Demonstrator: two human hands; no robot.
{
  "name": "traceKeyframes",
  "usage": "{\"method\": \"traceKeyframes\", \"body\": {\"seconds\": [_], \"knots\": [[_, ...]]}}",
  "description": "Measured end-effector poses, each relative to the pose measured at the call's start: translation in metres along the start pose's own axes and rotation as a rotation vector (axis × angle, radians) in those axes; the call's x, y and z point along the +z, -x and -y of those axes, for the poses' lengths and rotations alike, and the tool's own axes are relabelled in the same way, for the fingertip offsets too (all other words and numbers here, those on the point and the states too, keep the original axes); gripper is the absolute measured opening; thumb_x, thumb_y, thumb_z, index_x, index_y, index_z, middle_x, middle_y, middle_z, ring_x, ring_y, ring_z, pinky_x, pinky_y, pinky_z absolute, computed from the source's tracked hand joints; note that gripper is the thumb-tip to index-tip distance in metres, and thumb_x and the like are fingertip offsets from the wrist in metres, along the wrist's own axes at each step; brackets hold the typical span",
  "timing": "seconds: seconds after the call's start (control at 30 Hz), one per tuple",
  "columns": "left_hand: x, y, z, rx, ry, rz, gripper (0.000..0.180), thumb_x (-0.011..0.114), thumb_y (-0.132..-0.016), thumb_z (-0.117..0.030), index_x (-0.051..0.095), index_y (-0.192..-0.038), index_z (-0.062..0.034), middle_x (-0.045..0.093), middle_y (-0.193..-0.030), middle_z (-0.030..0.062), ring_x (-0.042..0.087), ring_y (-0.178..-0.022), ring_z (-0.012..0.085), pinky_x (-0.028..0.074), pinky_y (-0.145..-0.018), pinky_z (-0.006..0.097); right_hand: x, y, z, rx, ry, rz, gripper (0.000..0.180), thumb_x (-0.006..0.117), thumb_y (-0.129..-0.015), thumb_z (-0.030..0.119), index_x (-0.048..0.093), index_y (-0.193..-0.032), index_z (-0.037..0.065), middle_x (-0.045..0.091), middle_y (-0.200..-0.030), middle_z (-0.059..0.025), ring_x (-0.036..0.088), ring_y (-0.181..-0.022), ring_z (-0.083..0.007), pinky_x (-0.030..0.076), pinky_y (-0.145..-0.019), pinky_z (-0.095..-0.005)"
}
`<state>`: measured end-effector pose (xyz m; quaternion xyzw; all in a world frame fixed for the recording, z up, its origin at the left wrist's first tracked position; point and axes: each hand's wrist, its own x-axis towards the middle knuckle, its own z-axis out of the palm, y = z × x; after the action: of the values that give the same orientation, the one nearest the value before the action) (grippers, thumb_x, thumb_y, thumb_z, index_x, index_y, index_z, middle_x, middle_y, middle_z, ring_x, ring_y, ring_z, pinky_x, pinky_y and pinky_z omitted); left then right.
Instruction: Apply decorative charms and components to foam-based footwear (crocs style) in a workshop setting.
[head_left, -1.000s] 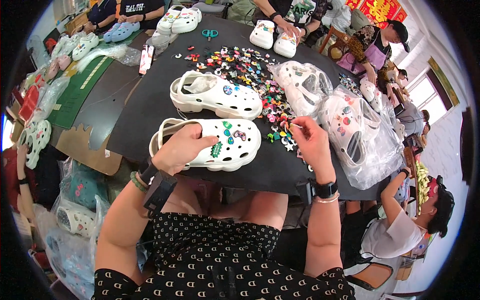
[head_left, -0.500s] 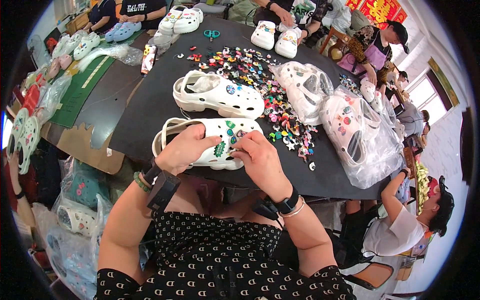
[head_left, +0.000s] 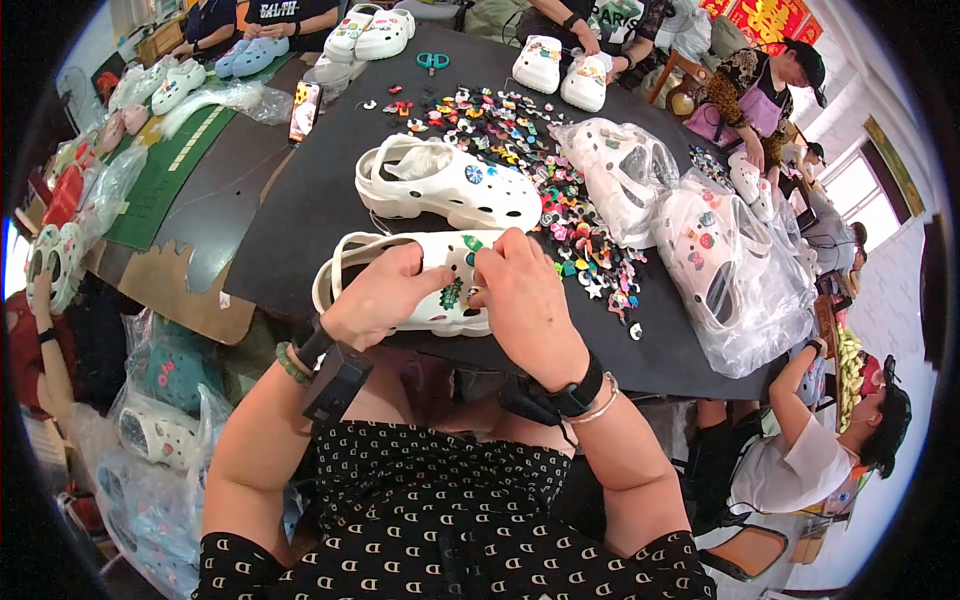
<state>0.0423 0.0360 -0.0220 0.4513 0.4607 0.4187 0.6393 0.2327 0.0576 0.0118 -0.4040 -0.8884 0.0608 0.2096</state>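
A white clog lies along the table's near edge, its heel to the left and green charms set in its upper. Around its foot opening my left hand is closed, the thumb lying on the upper. My right hand bends over the toe part with fingers pinched together. Its back hides the fingertips, the front of the toe and anything between the fingers. Just behind stands a second white clog with a blue charm and other small charms.
Many loose colourful charms spread across the black table. Bagged white clogs lie at right. Teal scissors and a phone lie farther back. Other people handle clogs around the table; one sits at right.
My right hand has moved up and over the clog's upper, covering charms and holes that showed before. My left hand keeps its grip on the clog.
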Motion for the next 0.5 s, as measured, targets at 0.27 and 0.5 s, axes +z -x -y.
{"method": "traceKeyframes", "body": {"seconds": [0.27,0.5], "knots": [[0.005,0.013,-0.004,0.019,-0.097,-0.038,0.036,0.059,-0.097,-0.008,0.054,-0.130,0.0030,0.068,-0.115,0.0057,0.064,-0.097,0.0102,0.053,-0.084,0.029,-0.005,-0.016,-0.006,0.023,-0.003,0.092,0.070,0.083,-0.064,0.006,0.050,-0.126,0.010,0.056,-0.128,-0.0201,0.054,-0.115,-0.0403,0.047,-0.087,-0.0527],[0.007,0.009,0.004,0.055,-0.166,-0.089,0.036,0.059,-0.096,-0.008,0.053,-0.130,0.0041,0.067,-0.115,0.0078,0.063,-0.097,0.0114,0.053,-0.085,0.030,0.005,-0.025,0.002,0.096,0.190,0.154,0.081,0.087,-0.061,0.007,0.047,-0.132,0.016,0.057,-0.119,-0.0081,0.055,-0.108,-0.0356,0.046,-0.084,-0.0527]]}}
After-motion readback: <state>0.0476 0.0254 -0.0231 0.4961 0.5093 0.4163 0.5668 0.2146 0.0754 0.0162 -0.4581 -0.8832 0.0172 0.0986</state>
